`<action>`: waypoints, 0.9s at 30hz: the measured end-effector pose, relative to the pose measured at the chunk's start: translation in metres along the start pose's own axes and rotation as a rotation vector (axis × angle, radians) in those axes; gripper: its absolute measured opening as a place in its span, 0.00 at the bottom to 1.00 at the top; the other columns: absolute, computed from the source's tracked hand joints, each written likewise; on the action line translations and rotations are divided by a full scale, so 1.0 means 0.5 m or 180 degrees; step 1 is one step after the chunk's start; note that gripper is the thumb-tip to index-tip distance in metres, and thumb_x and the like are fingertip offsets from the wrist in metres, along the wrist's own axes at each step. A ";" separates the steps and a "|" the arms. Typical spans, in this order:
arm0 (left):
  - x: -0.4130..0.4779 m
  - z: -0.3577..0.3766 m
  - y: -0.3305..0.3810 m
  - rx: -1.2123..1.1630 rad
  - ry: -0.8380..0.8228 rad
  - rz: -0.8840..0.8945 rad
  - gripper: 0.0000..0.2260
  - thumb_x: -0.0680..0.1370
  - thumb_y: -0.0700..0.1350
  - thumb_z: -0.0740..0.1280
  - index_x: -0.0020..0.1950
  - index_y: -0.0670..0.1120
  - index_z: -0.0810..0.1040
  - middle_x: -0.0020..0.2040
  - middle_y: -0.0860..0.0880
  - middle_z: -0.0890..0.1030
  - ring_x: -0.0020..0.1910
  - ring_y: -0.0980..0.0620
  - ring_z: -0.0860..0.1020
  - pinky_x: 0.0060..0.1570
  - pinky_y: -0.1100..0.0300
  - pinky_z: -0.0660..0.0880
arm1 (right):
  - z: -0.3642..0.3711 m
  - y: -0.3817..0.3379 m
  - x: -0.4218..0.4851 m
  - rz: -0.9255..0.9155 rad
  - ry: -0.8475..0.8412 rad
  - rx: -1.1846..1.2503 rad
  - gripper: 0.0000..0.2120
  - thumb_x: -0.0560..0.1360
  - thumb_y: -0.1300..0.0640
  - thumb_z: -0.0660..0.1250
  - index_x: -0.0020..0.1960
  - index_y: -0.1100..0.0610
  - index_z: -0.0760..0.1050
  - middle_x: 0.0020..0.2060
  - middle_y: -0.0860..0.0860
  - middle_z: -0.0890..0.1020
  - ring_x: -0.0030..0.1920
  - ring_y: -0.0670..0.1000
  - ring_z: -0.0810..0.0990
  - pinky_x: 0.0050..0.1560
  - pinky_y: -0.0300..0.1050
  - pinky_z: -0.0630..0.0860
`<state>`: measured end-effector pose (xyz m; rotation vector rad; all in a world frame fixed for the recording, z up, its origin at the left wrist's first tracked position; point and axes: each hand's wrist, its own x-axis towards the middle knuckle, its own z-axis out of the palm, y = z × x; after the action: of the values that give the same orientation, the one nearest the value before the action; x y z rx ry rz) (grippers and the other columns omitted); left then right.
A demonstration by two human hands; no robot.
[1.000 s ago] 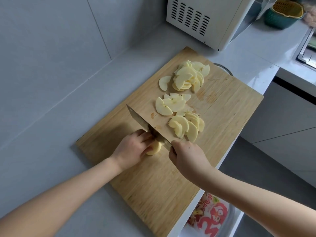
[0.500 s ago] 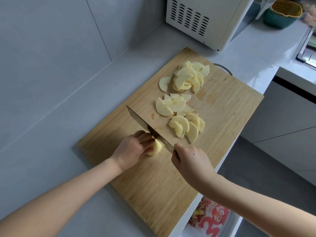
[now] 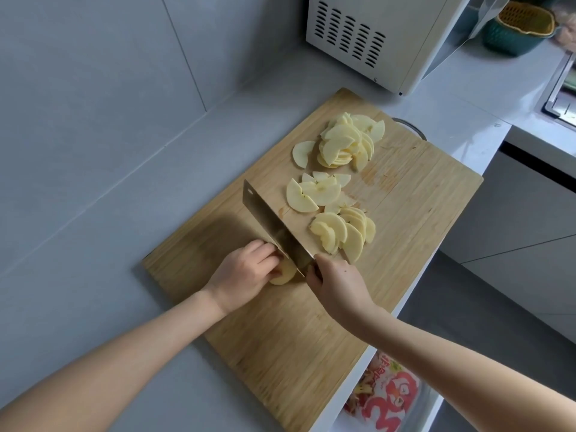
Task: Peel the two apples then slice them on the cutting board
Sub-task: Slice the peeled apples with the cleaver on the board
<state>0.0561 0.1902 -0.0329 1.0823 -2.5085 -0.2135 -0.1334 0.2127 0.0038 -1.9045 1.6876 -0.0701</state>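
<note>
Last piece of peeled pale-yellow apple (image 3: 283,273) lies around the middle of the rectangular bamboo cutting board (image 3: 280,353), a bit toward its near end. It is mostly hidden under the left hand (image 3: 246,275), whose fingers are curled over it and pin it down. The right hand (image 3: 333,282) is wrapped tight round the handle of the wide steel cleaver (image 3: 274,226); the handle itself is hidden. The blade flat sits right against the left knuckles, with the edge at the piece.

Three lots of cut apple slices lie beyond the blade: the near fan (image 3: 343,232), the middle lot (image 3: 318,191) and the far pile (image 3: 349,141) toward the board's far corner.

Risks:
- The piece is small, so there is little room between fingertips and edge. A fingertip creeping out past the knuckles could get nicked.
- Wet flesh on a stub this small could let it skid or tip under the blade, giving a ragged slice.
- The board sits at the right edge of the grey table (image 3: 93,244), and the near fan is close to the board's right edge. A sideways sweep of the blade could push slices off.

Versus 0.5 s ago: the blade's far corner is higher and further right, and the right hand has drawn in toward the left hand. It looks lifted for another stroke. Apple piece, left hand and slices are unchanged.
</note>
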 end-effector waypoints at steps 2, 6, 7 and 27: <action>-0.001 0.001 0.000 -0.0007 -0.0002 0.0037 0.08 0.65 0.38 0.78 0.38 0.39 0.81 0.42 0.43 0.82 0.39 0.45 0.80 0.33 0.57 0.78 | -0.010 0.009 -0.011 0.0008 0.0121 0.0099 0.11 0.78 0.59 0.57 0.37 0.58 0.67 0.29 0.51 0.73 0.29 0.50 0.69 0.30 0.44 0.67; -0.003 0.003 -0.003 0.0015 -0.0111 0.0014 0.10 0.65 0.39 0.79 0.43 0.38 0.83 0.46 0.42 0.83 0.42 0.42 0.82 0.32 0.54 0.80 | -0.030 0.010 -0.044 -0.0255 0.0248 -0.0092 0.12 0.77 0.59 0.58 0.35 0.55 0.63 0.25 0.48 0.66 0.25 0.47 0.62 0.27 0.41 0.60; -0.004 0.004 -0.004 0.0029 -0.0154 0.0012 0.10 0.66 0.40 0.78 0.44 0.38 0.83 0.46 0.42 0.83 0.43 0.42 0.82 0.32 0.53 0.80 | -0.033 0.008 -0.051 -0.0318 0.0224 -0.0179 0.11 0.77 0.59 0.57 0.36 0.55 0.63 0.25 0.47 0.66 0.25 0.46 0.62 0.26 0.40 0.60; -0.007 0.006 -0.001 -0.0025 0.0049 -0.0067 0.07 0.69 0.42 0.73 0.41 0.38 0.82 0.43 0.42 0.82 0.40 0.43 0.81 0.35 0.55 0.79 | -0.021 0.010 -0.030 -0.0067 0.0207 0.0100 0.11 0.77 0.59 0.58 0.36 0.58 0.66 0.28 0.51 0.71 0.27 0.49 0.65 0.29 0.44 0.64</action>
<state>0.0575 0.1925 -0.0366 1.1034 -2.4816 -0.2200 -0.1449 0.2222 0.0151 -1.9156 1.6991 -0.1675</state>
